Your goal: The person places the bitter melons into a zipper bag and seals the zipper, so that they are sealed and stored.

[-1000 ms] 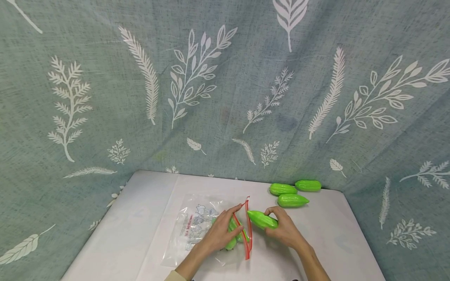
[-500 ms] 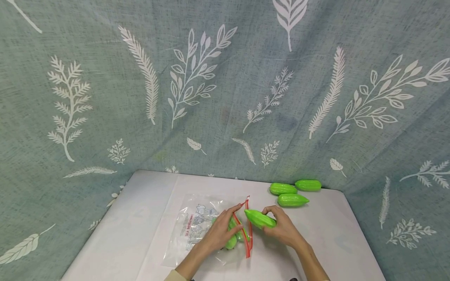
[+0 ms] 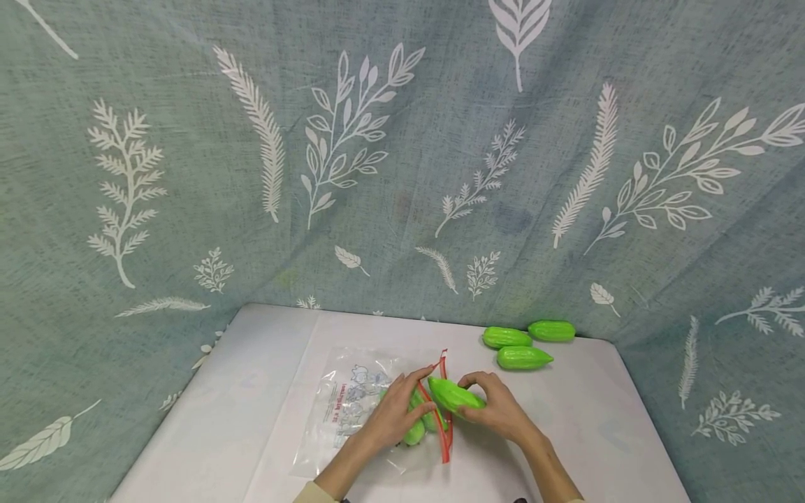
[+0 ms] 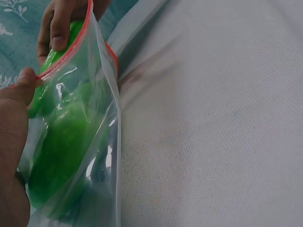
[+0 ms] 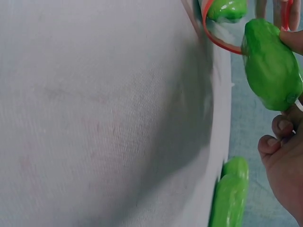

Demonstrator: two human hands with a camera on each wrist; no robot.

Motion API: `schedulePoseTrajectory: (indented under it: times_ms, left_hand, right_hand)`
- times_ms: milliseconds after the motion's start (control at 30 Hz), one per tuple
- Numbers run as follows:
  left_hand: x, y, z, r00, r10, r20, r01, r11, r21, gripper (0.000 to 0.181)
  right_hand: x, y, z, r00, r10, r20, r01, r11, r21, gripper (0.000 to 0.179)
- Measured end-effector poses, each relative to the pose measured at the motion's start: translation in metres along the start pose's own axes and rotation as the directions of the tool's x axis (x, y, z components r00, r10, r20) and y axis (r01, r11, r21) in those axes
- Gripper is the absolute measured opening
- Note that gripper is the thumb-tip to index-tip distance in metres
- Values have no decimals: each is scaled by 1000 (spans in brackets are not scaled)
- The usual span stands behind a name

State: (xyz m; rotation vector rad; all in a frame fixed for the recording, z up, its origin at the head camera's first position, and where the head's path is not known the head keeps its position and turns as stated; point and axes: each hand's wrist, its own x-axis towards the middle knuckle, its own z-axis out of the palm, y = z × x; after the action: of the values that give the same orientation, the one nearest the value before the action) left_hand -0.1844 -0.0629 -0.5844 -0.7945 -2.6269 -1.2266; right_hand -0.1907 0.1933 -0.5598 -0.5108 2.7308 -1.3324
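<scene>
My left hand (image 3: 391,413) grips the mouth of a clear zip bag (image 3: 317,426), thumb and fingers at its red-edged opening (image 4: 75,45). The bag lies on the table with green fruits (image 4: 59,153) inside, partly hidden by that hand. My right hand (image 3: 499,411) holds a glossy green papaya-shaped fruit (image 3: 453,397) between thumb and fingers. Its pointed end is at the red opening and overlaps the bag in the head view. The right wrist view shows the blunt end of the held fruit (image 5: 272,71) near the red strip (image 5: 222,45).
Toward the back right of the white table (image 3: 270,363) lie three more green fruits: one in front (image 3: 524,358), one behind left (image 3: 506,337) and one behind right (image 3: 551,330). A grey-green leaf-patterned cloth (image 3: 402,175) hangs behind the table and at both sides.
My right hand has moved left with the green fruit, bringing its tip from beside the red edge into the bag's opening. The left hand keeps its place on the bag.
</scene>
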Motion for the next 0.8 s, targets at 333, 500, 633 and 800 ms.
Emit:
schedulePoseTrajectory:
  times_ms: [333,500,633,800]
  left_hand:
    - [0,1,0,1000,25,-14,-24,999,48,67]
    - [0,0,0,999,34,-32,-32,998,54,67]
    - [1,-2,1,997,64,-53,-60,996,70,67]
    - [3,-3,2,994,88,-64,-82,993,83,67]
  right_hand:
    - [3,-4,11,1000,-4,-4,4,1000,-19,36]
    - [4,-7,16,1000,-16,-18,15,999,-28,33]
    - [5,-9,20,1000,-7,-16,6,999,-53,33]
    - [6,-10,24,1000,-3,-17,2,995,-96,39]
